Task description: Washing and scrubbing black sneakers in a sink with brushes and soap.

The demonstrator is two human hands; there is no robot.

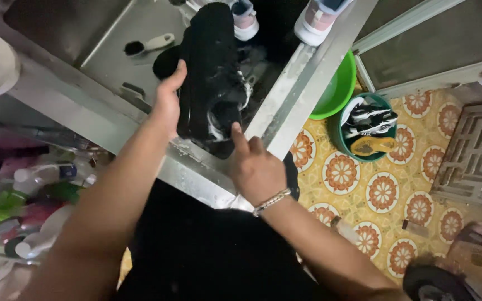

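Both forearms in close, reaching from a dark lap up to the near rim of a steel sink. Left hand clamped round the side of a black shoe, thumb over its edge, holding it tilted above the basin, seemingly so suds and water drip inside. Right hand mostly curled, index finger out, pressed to the foamy lower end of the shoe, grasping nothing; beaded bracelet at the wrist. Two scrubbing brushes parked on the sink's flat left ledge, within easy reach. White-and-pink sneakers stood at the far rim, apart from the wet work. On the patterned tile floor just beside the sink's right edge, a green basin and a darker bucket with more shoes. Bottles crowded low at left.
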